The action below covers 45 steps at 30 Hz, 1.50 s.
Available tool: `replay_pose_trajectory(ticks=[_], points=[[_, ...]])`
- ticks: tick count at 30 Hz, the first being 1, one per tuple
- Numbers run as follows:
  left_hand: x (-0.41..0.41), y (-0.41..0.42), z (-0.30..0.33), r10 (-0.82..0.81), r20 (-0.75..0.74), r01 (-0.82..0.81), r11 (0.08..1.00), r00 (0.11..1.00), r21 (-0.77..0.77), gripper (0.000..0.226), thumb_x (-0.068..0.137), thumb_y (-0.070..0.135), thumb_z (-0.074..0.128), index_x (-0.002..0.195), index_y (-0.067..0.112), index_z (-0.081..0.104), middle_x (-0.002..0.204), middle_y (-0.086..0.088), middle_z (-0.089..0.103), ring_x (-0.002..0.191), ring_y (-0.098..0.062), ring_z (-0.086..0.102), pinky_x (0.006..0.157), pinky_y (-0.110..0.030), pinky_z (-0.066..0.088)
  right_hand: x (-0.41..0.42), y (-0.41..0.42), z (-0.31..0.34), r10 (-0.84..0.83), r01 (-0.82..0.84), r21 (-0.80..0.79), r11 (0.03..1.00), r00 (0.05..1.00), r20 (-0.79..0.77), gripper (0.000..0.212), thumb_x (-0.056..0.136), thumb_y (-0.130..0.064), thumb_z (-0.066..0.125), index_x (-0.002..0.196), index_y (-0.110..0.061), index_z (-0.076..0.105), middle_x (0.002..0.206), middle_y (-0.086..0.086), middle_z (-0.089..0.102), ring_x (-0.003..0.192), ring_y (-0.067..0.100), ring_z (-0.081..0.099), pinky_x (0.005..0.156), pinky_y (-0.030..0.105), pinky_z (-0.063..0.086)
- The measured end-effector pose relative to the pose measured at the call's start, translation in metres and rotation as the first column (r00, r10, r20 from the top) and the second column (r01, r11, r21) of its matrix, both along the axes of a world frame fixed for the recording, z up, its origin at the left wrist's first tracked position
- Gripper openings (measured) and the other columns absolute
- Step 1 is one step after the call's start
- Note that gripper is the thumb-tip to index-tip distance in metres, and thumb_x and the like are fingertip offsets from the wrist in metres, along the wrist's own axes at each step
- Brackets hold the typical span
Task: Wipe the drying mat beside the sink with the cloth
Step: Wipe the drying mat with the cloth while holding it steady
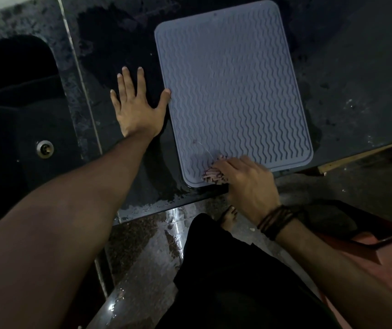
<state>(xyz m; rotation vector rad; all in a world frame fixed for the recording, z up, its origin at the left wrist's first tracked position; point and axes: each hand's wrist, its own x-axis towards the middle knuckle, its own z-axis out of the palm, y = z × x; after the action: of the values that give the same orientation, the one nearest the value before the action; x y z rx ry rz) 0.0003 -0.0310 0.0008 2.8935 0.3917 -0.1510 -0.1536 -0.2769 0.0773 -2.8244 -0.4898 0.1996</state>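
Note:
A grey ribbed drying mat [230,91] lies on the dark counter, right of the sink. My left hand [135,103] rests flat on the counter with fingers spread, its thumb touching the mat's left edge. My right hand [247,181] grips a bunched pinkish cloth [214,173] and presses it on the mat's near left corner. Most of the cloth is hidden under my fingers.
The dark sink [12,110] with its metal drain [44,148] lies at the left. The black counter [356,79] looks wet around the mat. Its front edge runs just below the mat. Below are a wet floor [147,252], my bare foot [229,216] and a reddish object [380,252].

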Motion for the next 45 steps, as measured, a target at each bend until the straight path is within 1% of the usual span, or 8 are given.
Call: replay_pose_trajectory(ticks=[6, 9, 14, 20, 26, 35, 42, 45], points=[[0.000, 0.000, 0.001, -0.004, 0.006, 0.004, 1.000, 1.000, -0.005, 0.091, 0.091, 0.083, 0.019, 0.164, 0.030, 0.006, 0.171, -0.004, -0.004, 0.157, -0.020, -0.006, 0.126, -0.047, -0.004, 0.080, 0.021, 0.008, -0.097, 0.084, 0.112, 0.990, 0.988, 0.119, 0.046, 0.069, -0.012, 0.071, 0.114, -0.021, 0.061, 0.101, 0.003, 0.070, 0.094, 0.025, 0.062, 0.069, 0.035, 0.052], [0.000, 0.000, 0.002, -0.006, 0.005, 0.006, 1.000, 1.000, -0.006, 0.091, 0.091, 0.083, 0.020, 0.164, 0.030, 0.006, 0.171, -0.004, -0.004, 0.157, -0.020, -0.007, 0.126, -0.047, -0.004, 0.116, 0.033, -0.003, -0.085, 0.081, 0.067, 0.994, 0.995, 0.060, 0.048, 0.073, -0.009, 0.068, 0.120, -0.015, 0.060, 0.111, 0.008, 0.067, 0.103, 0.028, 0.059, 0.076, 0.038, 0.053], [0.001, -0.001, 0.003, 0.003, -0.018, -0.003, 1.000, 1.000, 0.009, 0.091, 0.091, 0.083, 0.018, 0.164, 0.031, 0.004, 0.171, -0.003, -0.006, 0.157, -0.020, -0.008, 0.126, -0.047, -0.004, 0.092, 0.030, -0.016, 0.001, -0.001, 0.014, 1.000, 0.999, 0.032, 0.047, 0.075, -0.008, 0.069, 0.121, -0.013, 0.060, 0.127, 0.009, 0.061, 0.111, 0.029, 0.056, 0.084, 0.041, 0.049], [-0.001, -0.002, 0.005, 0.003, -0.026, -0.002, 1.000, 1.000, 0.006, 0.090, 0.092, 0.082, 0.018, 0.164, 0.030, 0.003, 0.171, -0.003, -0.007, 0.157, -0.020, -0.009, 0.126, -0.048, -0.004, 0.028, 0.011, -0.007, 0.046, -0.046, -0.023, 0.999, 0.999, -0.003, 0.044, 0.071, -0.006, 0.059, 0.113, -0.018, 0.063, 0.113, 0.003, 0.065, 0.098, 0.027, 0.058, 0.074, 0.038, 0.049], [0.000, -0.001, 0.004, -0.001, -0.017, 0.001, 1.000, 1.000, -0.003, 0.091, 0.091, 0.083, 0.018, 0.164, 0.030, 0.004, 0.171, -0.003, -0.006, 0.157, -0.020, -0.008, 0.126, -0.048, -0.003, 0.068, 0.017, 0.008, -0.011, 0.007, 0.055, 0.998, 0.998, 0.068, 0.042, 0.067, -0.011, 0.064, 0.108, -0.018, 0.066, 0.099, 0.003, 0.069, 0.091, 0.026, 0.061, 0.071, 0.035, 0.049], [0.001, -0.001, 0.000, 0.001, 0.012, -0.001, 1.000, 1.000, 0.014, 0.090, 0.091, 0.083, 0.017, 0.164, 0.030, 0.006, 0.171, -0.004, -0.003, 0.157, -0.021, -0.005, 0.126, -0.049, 0.000, 0.135, 0.052, -0.014, 0.027, -0.028, -0.009, 1.000, 0.998, -0.048, 0.054, 0.084, -0.008, 0.061, 0.136, -0.015, 0.048, 0.143, 0.009, 0.048, 0.126, 0.029, 0.045, 0.100, 0.045, 0.044], [0.001, 0.000, -0.002, 0.005, 0.007, -0.006, 1.000, 1.000, 0.014, 0.091, 0.091, 0.084, 0.015, 0.164, 0.031, 0.006, 0.171, -0.004, -0.003, 0.157, -0.020, -0.006, 0.127, -0.048, -0.002, 0.059, 0.018, -0.006, 0.123, -0.124, 0.009, 0.992, 0.991, 0.060, 0.050, 0.070, -0.009, 0.054, 0.118, -0.013, 0.063, 0.127, 0.007, 0.063, 0.104, 0.030, 0.059, 0.076, 0.040, 0.053], [0.001, -0.001, -0.001, 0.007, 0.001, -0.007, 1.000, 1.000, 0.017, 0.091, 0.090, 0.085, 0.014, 0.164, 0.031, 0.005, 0.171, -0.004, -0.004, 0.157, -0.020, -0.007, 0.127, -0.048, -0.002, 0.059, 0.013, -0.001, 0.133, -0.134, 0.005, 0.991, 0.990, 0.041, 0.050, 0.062, -0.005, 0.070, 0.111, -0.016, 0.067, 0.113, 0.004, 0.070, 0.095, 0.028, 0.062, 0.071, 0.036, 0.052]])
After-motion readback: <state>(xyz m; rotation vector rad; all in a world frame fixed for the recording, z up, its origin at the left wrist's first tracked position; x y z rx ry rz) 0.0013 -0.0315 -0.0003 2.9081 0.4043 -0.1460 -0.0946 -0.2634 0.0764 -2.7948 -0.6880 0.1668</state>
